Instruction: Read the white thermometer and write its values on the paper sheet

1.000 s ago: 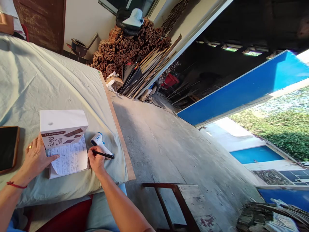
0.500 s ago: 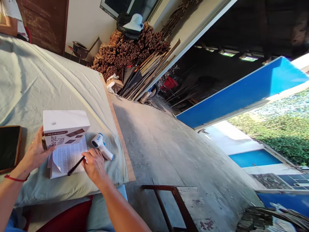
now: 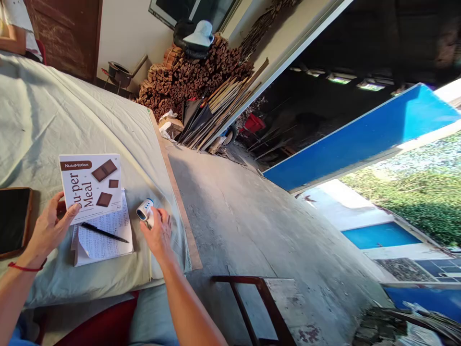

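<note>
My left hand [image 3: 52, 226] grips the lower left corner of a white box [image 3: 90, 185], its thumb on the printed front. "NutriMotion" and brown block pictures show on that face, which is tilted up towards me. Below the box lies an open notebook [image 3: 103, 252] with rows of handwriting, partly covered by it. A black pen [image 3: 104, 232] rests slantwise across the page. To the right, my right hand [image 3: 158, 235] closes round the handle of a white and blue infrared thermometer [image 3: 144, 208] lying on the cloth; the fingers hide most of the handle.
A dark-screened tablet [image 3: 13, 221] in a brown case lies by my left hand. The pale tablecloth [image 3: 90, 120] covers the table, whose right edge drops to a concrete floor [image 3: 234, 216]. A wooden stool [image 3: 252, 298] stands below right. Another person's arm [image 3: 12, 41] shows far left.
The pen has left my right hand and now lies on the notebook. That hand has moved right onto the thermometer. My left hand has tipped the box so its front faces up more.
</note>
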{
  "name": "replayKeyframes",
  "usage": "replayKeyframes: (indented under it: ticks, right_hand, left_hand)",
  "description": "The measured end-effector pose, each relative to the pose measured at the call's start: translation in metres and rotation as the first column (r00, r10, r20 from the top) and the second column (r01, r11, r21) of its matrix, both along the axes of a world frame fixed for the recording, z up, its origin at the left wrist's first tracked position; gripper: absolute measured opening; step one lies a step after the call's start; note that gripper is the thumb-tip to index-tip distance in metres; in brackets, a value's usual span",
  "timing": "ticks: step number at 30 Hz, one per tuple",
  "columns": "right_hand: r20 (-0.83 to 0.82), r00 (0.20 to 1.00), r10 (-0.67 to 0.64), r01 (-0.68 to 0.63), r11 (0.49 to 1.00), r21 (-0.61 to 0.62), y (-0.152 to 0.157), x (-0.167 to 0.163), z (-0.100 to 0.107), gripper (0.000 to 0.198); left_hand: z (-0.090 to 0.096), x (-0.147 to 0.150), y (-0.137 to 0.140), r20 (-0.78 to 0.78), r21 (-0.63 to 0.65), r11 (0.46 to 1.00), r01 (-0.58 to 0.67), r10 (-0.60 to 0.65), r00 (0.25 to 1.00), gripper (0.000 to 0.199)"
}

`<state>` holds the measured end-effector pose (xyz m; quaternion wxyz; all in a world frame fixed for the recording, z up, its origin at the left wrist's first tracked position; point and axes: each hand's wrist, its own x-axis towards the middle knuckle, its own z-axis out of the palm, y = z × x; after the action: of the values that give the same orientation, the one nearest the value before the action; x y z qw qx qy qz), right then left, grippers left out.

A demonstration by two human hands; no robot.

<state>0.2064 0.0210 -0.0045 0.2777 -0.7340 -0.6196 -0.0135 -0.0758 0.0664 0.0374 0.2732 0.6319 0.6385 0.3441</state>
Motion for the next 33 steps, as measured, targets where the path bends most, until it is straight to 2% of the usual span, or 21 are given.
replayKeyframes:
  ticks: [2, 4, 7, 9, 11, 14, 17, 21, 25, 33]
  right_hand:
    - [0.024, 0.996, -0.081, 0.083, 0.987, -0.141, 0.007, 0.015, 0.001, 0.048]
    - [-0.011, 0.997, -0.075, 0.069, 0.964, -0.255, 0.009, 0.024, 0.002, 0.043]
    - [-0.267, 0.963, -0.040, -0.038, 0.959, -0.281, 0.007, 0.020, 0.008, 0.035]
    - [-0.534, 0.845, 0.009, -0.149, 0.964, -0.221, 0.004, 0.009, 0.017, 0.035]
    - [-0.754, 0.650, 0.094, -0.269, 0.956, -0.113, 0.002, -0.005, 0.029, 0.036]
    - [-0.906, 0.377, 0.194, -0.414, 0.910, 0.022, 0.002, -0.030, 0.049, 0.034]
    - [-0.953, 0.239, 0.184, -0.466, 0.883, 0.054, 0.003, -0.051, 0.061, 0.037]
    - [-0.989, 0.110, 0.096, -0.481, 0.876, 0.032, 0.005, -0.071, 0.056, 0.040]
    - [-1.000, 0.022, 0.021, -0.487, 0.873, 0.008, 0.005, -0.082, 0.046, 0.042]
    - [-0.999, 0.002, 0.036, -0.447, 0.894, 0.031, 0.004, -0.086, 0.046, 0.046]
  left_hand:
    - [0.006, 0.002, -0.002, 0.097, -0.042, 0.999, -0.012, 0.016, 0.995, 0.078]
    - [0.010, 0.004, -0.003, 0.151, -0.046, 0.999, 0.000, 0.007, 0.989, 0.078]
    - [0.012, 0.005, -0.003, 0.179, -0.019, 0.998, 0.057, -0.053, 0.982, 0.073]
    - [0.010, 0.004, -0.002, 0.170, 0.000, 0.997, 0.081, -0.080, 0.982, 0.070]
    - [0.008, 0.002, -0.001, 0.135, 0.020, 0.997, 0.080, -0.082, 0.987, 0.068]
    - [0.004, 0.000, 0.000, 0.090, 0.038, 0.996, 0.083, -0.086, 0.992, 0.067]
    - [0.002, -0.001, -0.001, 0.090, 0.040, 0.993, 0.113, -0.116, 0.989, 0.067]
    - [0.000, -0.002, -0.003, 0.075, 0.049, 0.992, 0.119, -0.123, 0.990, 0.066]
    - [-0.003, -0.005, -0.002, 0.088, 0.051, 0.990, 0.134, -0.138, 0.986, 0.065]
    - [-0.007, -0.006, 0.000, 0.079, 0.046, 0.989, 0.141, -0.144, 0.986, 0.066]
